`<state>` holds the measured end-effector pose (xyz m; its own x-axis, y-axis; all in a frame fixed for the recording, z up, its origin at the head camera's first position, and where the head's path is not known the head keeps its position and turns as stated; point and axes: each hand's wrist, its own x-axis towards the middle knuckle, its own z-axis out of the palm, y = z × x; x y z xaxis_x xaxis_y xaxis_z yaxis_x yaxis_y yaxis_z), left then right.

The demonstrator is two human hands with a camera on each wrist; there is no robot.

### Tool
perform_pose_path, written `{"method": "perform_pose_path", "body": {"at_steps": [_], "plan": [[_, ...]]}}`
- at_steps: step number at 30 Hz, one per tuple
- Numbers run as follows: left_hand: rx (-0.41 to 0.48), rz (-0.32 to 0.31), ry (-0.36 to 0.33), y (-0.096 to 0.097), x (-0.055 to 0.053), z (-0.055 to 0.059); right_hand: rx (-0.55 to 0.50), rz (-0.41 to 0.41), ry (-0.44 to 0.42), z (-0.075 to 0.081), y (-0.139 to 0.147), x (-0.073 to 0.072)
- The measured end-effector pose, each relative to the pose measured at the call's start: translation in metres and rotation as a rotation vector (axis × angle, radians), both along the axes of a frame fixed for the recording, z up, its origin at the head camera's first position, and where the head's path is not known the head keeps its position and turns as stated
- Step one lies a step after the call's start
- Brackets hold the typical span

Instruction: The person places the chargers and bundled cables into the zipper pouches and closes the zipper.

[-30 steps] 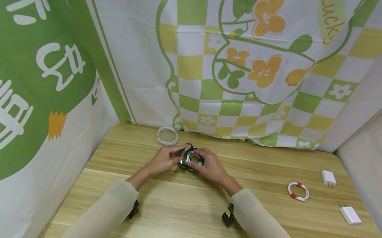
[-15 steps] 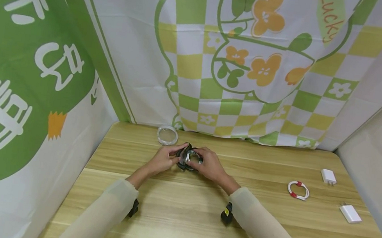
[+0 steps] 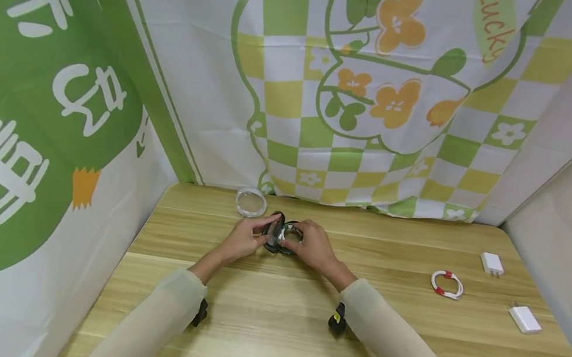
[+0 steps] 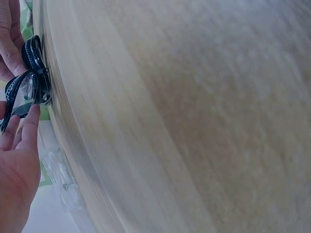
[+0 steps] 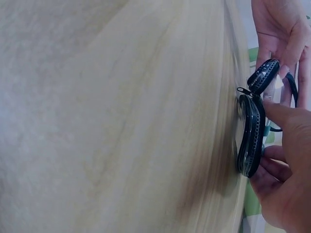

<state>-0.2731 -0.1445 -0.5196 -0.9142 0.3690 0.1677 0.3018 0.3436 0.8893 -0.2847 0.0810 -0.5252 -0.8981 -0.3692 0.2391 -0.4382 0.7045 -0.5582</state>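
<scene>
A small zippered case point(image 3: 273, 235) with clear sides and black trim lies open like a clamshell near the back of the table. My left hand point(image 3: 246, 239) pinches its raised left half between thumb and fingers. Around the right half curls my right hand point(image 3: 316, 248), with the thumb over the inside. A bit of white cable point(image 3: 282, 234) shows within that half, mostly hidden by the fingers. In the right wrist view the zip teeth and pull point(image 5: 244, 91) of the case face the camera, and the lower half stands close over the tabletop.
Behind my left hand lies a clear coiled bundle point(image 3: 251, 203). To the right are a white cable point(image 3: 447, 285) coiled with red ties and two white charger plugs, one farther back point(image 3: 492, 264) and one nearer point(image 3: 525, 319). A patterned curtain point(image 3: 352, 151) borders the back edge.
The left half of the case has tipped farther away from the right half, widening the opening. Both hands keep their hold nearly in place; the other things have not moved.
</scene>
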Motion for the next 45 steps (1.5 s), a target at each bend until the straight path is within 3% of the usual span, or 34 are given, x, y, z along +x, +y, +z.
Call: {"method": "perform_pose_path", "body": {"at_steps": [10, 18, 25, 29, 37, 45], "plan": [[-0.02, 0.001, -0.005, 0.0, 0.001, 0.001, -0.024, 0.014, -0.052, 0.002, 0.004, 0.002], [0.003, -0.032, 0.002, 0.001, -0.001, -0.001, 0.031, 0.027, 0.036, -0.002, 0.003, -0.001], [0.013, -0.051, 0.0, 0.004, -0.002, -0.004, 0.063, 0.018, 0.058, -0.001, 0.002, 0.001], [-0.027, -0.043, 0.003, 0.006, -0.003, -0.003, 0.038, 0.022, 0.069, -0.003, 0.003, 0.001], [-0.201, -0.029, 0.071, 0.008, -0.004, 0.001, -0.055, 0.045, 0.129, -0.008, 0.01, 0.001], [-0.237, -0.023, 0.071, 0.009, -0.006, 0.006, -0.064, 0.049, 0.155, -0.003, 0.021, 0.0]]}}
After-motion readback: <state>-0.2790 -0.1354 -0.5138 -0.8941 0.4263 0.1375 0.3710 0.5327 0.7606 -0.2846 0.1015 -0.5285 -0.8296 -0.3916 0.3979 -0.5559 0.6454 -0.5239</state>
